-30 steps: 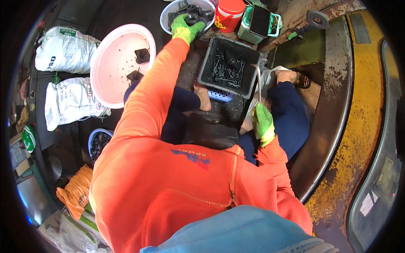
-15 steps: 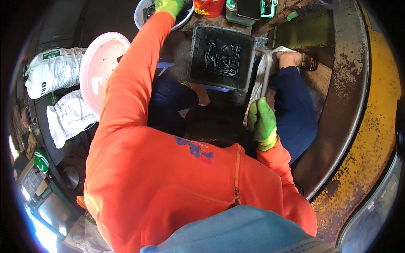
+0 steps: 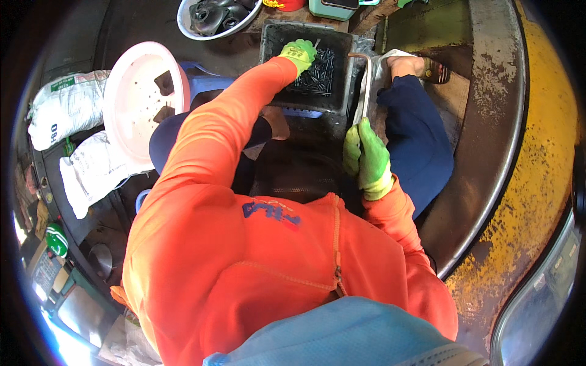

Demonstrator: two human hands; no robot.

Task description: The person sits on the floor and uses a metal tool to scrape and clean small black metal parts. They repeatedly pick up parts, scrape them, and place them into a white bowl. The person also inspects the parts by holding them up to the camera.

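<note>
My left hand (image 3: 298, 55), in a green glove, reaches into a black tray (image 3: 268, 44) of loose dark metal pins or screws (image 3: 317, 78). Its fingers are curled down; a small pale sliver shows beside them, and what they hold, if anything, is hidden. Gloved likewise, my right hand (image 3: 368, 157) is closed around the lower end of a bent metal rod (image 3: 367, 91), shaped like a hex key. The rod stands up from the hand beside the tray's right side, its short bent end pointing left.
A pale basket (image 3: 183, 24) of black moulded parts (image 3: 210, 17) stands beyond the tray, near a red container (image 3: 285, 5) and a green box (image 3: 329, 8). On the left are a pink basin (image 3: 131, 91) and white sacks (image 3: 70, 110). A curved metal rim (image 3: 497, 122) borders the right.
My left hand has come from the basket of black parts down into the tray. My right hand still holds the rod, slightly further left and higher. The view has shifted slightly.
</note>
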